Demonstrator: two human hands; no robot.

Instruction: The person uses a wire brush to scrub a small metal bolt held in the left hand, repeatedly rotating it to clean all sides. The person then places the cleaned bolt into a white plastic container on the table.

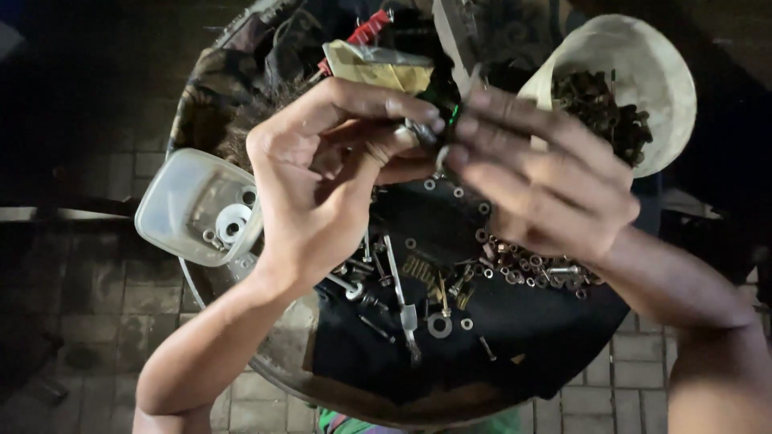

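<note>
Above the round tray [563, 337] of loose washers [531, 269], left hand [322, 185] and right hand [539, 177] pinch one small metal fitting [424, 135]; grip clamped, best held steady.

A small metal part [425, 133] sits between both grips, left hand [322, 185] beside right hand [539, 181]. Below them, loose nuts and screws [450, 281] lie on the worktop [531, 337]. A tub [201, 207] holding washers stands left of the grips, a bowl [643, 72] of screws behind right.

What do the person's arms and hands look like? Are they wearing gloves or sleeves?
No gloves and no sleeves show. The left hand and the right hand are bare, and both forearms are bare as far as the picture reaches. I see no watch or bracelet at either wrist. The light is too dim to tell about rings.
</note>
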